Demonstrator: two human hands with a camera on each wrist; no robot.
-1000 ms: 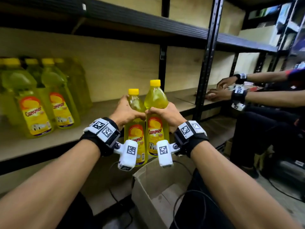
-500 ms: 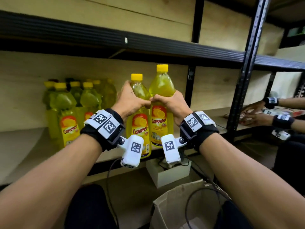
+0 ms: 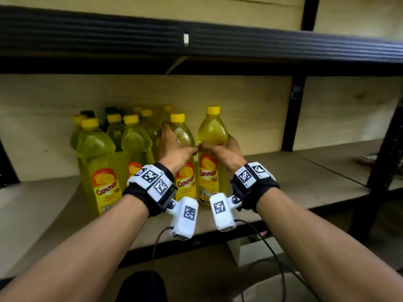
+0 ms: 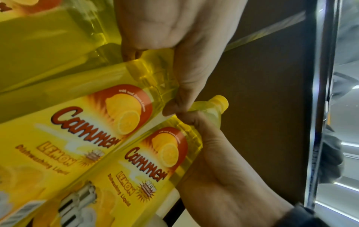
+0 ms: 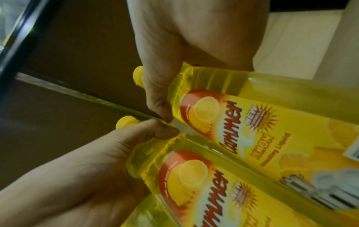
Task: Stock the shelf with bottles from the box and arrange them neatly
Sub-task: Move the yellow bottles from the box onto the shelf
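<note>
On the shelf, you're gripping one lemon bottle in your left hand and another bottle in your right hand, thumbs touching, stocked bottles just left.

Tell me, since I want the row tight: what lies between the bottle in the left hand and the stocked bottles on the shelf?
Nothing: in the head view the left hand's bottle sits right against the stocked bottles; only the left hand overlaps the gap.
</note>
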